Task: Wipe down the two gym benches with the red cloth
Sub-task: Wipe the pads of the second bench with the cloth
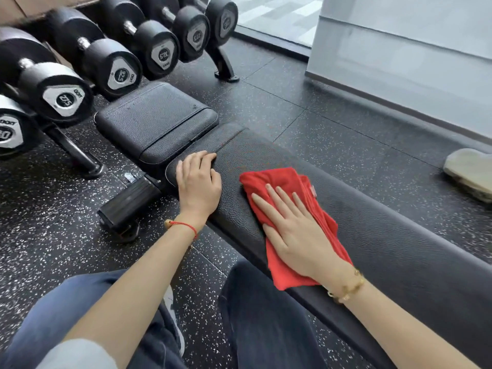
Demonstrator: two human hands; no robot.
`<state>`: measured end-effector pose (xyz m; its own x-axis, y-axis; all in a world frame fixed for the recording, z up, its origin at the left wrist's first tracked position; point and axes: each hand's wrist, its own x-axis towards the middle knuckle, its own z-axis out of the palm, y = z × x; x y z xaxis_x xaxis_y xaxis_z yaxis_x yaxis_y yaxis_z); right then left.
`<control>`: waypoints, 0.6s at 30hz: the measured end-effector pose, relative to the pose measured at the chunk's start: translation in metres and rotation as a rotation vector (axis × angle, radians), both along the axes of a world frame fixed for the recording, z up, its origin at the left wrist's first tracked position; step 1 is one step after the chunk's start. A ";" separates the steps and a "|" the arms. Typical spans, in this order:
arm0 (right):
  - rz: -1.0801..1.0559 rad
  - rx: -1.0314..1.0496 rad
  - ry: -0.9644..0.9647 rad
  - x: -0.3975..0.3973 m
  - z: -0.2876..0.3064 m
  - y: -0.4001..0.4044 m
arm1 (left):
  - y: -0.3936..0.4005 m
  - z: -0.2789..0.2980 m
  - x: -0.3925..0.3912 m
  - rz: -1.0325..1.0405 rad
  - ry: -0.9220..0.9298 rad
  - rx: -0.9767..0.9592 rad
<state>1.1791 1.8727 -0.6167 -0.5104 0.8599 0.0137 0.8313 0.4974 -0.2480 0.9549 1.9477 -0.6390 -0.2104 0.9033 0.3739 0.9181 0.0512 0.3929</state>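
- Our right hand (295, 230) presses flat, fingers straight, on the red cloth (290, 222) atop the bench pad (399, 235).
- Our left hand (198, 182) rests at 9 o'clock, fingers draped over the pad's end.
- Pad's long axis runs 10-to-4; unwiped length looks to lie toward 4, nearer our right hand.
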 end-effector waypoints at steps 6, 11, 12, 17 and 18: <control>-0.223 0.008 0.022 0.055 -0.002 -0.002 | 0.001 -0.001 0.001 0.001 0.010 -0.018; -0.449 0.004 0.013 0.032 0.002 0.075 | 0.002 0.000 0.003 -0.031 0.024 -0.053; -0.430 0.004 0.015 0.024 0.002 0.076 | 0.003 0.000 0.002 -0.043 0.032 -0.053; -0.183 0.020 0.015 0.007 -0.001 0.016 | 0.006 0.003 0.002 -0.043 -0.032 -0.065; -0.141 0.013 0.009 0.010 -0.001 -0.001 | 0.007 0.004 0.003 -0.048 -0.049 -0.061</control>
